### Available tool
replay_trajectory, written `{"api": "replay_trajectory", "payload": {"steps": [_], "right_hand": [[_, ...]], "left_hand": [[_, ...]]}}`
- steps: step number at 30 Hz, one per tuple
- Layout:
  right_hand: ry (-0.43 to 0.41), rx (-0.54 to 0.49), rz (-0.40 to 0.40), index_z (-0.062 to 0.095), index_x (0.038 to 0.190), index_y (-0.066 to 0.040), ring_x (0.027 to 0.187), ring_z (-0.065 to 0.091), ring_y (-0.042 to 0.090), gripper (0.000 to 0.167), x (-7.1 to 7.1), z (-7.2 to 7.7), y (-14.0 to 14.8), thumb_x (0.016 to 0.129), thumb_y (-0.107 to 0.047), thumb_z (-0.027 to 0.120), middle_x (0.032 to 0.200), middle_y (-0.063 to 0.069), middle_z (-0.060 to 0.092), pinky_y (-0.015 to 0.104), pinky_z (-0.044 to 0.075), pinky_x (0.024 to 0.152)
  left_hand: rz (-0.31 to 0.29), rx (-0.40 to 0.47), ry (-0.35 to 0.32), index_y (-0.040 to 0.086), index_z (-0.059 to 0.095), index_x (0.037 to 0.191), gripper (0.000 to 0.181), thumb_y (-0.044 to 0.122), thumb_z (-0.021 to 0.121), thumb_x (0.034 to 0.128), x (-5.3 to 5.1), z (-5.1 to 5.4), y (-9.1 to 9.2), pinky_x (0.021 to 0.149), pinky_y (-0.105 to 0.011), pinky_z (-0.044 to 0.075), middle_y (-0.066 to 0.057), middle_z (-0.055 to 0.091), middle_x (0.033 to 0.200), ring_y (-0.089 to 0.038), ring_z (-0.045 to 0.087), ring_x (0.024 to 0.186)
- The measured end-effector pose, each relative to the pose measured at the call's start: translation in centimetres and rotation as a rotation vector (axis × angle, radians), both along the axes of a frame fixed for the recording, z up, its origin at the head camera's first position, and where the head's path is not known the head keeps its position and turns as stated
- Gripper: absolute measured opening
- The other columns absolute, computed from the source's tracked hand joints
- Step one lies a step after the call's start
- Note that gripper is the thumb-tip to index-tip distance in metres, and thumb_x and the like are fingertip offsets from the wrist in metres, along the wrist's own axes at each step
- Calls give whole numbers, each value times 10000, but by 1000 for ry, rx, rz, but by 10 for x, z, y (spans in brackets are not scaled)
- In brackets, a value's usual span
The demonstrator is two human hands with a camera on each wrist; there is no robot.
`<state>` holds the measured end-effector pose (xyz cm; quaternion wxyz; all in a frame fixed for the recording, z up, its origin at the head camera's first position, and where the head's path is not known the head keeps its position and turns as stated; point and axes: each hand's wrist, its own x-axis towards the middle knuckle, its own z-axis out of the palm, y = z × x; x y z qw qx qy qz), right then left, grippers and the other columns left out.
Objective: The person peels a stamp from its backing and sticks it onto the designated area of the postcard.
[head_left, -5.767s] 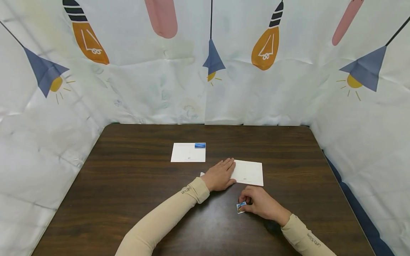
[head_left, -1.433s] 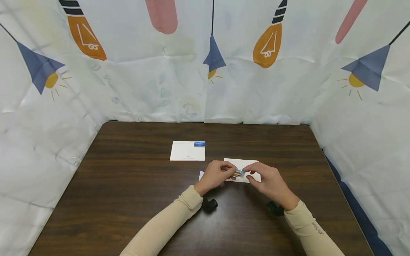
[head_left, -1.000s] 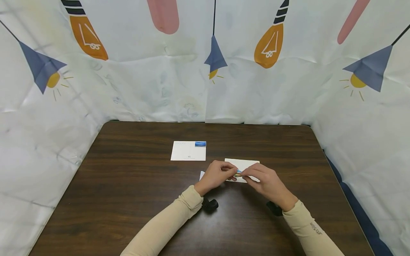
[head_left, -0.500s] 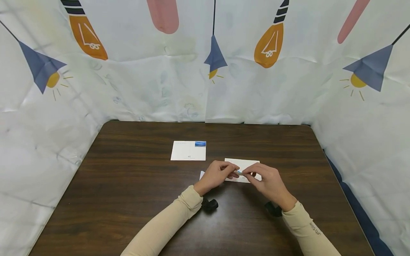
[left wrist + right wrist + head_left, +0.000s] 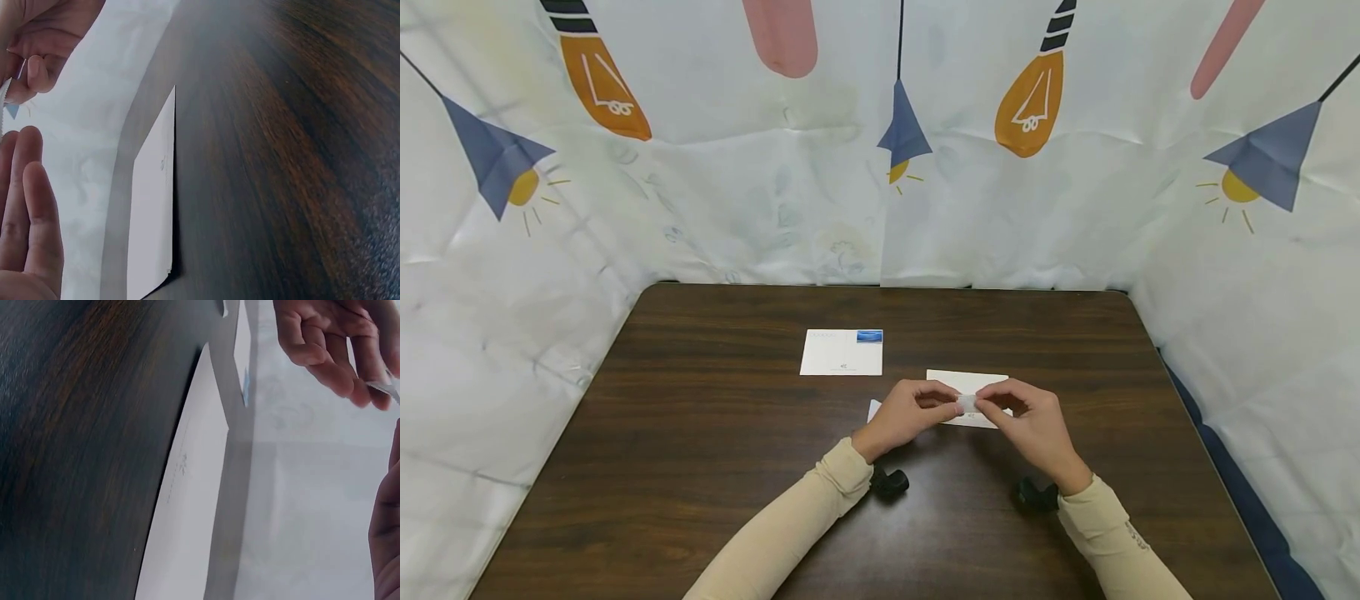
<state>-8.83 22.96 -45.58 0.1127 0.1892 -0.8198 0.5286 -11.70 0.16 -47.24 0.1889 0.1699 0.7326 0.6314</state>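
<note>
Both hands meet in the head view and hold a small stamp (image 5: 967, 403) above a white postcard (image 5: 966, 381). Thumb and fingers of my left hand (image 5: 906, 412) pinch the stamp's left end; my right hand (image 5: 1033, 421) pinches its right end. Its plain pale back shows now, and the fingers cover both ends. In the right wrist view the stamp's jagged edge (image 5: 389, 389) is visible between the hands. Seen from the left wrist, the postcard (image 5: 150, 206) lies flat on the table, below the fingers and apart from them.
Farther back lies a second postcard (image 5: 835, 354) with a blue stamp (image 5: 870, 337) at its upper right corner. A white paper corner (image 5: 873, 408) peeks out left of my left hand. Dark wood table (image 5: 662, 433); patterned white curtain (image 5: 715, 192) around it.
My left hand, earlier laid flat across the papers, now pinches the stamp. My right hand has brought the stamp up over the postcard. Its picture side has turned away; the pale back shows.
</note>
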Motion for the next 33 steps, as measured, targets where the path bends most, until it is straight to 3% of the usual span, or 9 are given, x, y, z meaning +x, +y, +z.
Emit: {"api": "replay_trajectory", "payload": {"steps": [5,10,15,17,21,27,33], "right_hand": [[-94,-54,-12,778,968,-109,809,712,2,125,0,0,0,876,-29,806,936,59,769,182,585,695],[-163,-55,-28,774,984,-87,846,722,-19,95,-1,0,1,895,-65,798,956,91,767,153,603,767],[-186,-1,-49,766,1046,-53,835,707,-40,156,-3,-1,2,903,-105,801,973,109,776,153,595,742],[-147,42,-75,766,1070,-63,819,690,-45,186,-4,-3,2,894,-107,811,967,100,779,145,570,707],[-6,126,-130,774,1030,-144,747,649,-7,223,-2,-5,-1,840,-53,847,905,11,759,143,487,616],[230,270,-69,769,953,-143,749,637,109,257,-1,-10,-9,769,2,876,864,-34,726,252,532,634],[250,309,-59,767,941,-122,768,660,127,262,1,-15,-13,736,-58,919,869,-36,733,316,570,645]], "left_hand": [[-1,14,8,75,770,1105,220,236,754,955,0,0,0,804,-206,597,-144,802,1034,-302,786,988],[14,11,0,34,766,1097,237,213,769,941,0,0,3,782,-203,601,-170,802,1020,-166,791,899],[46,23,-44,0,760,1094,230,171,762,941,2,-2,6,851,-393,649,-191,801,1004,-160,795,870],[65,26,-58,-16,759,1092,232,162,754,944,3,-3,7,865,-453,642,-205,801,986,-199,800,875],[100,14,-71,-7,766,1090,227,170,738,950,4,-5,7,818,-389,637,-205,804,949,-188,800,864],[118,19,-90,10,770,1083,216,179,732,954,4,-8,7,779,-304,615,-183,810,937,-113,790,839],[114,20,-95,24,774,1091,217,187,732,953,4,-10,9,784,-332,624,-171,813,929,-60,766,811]]}}
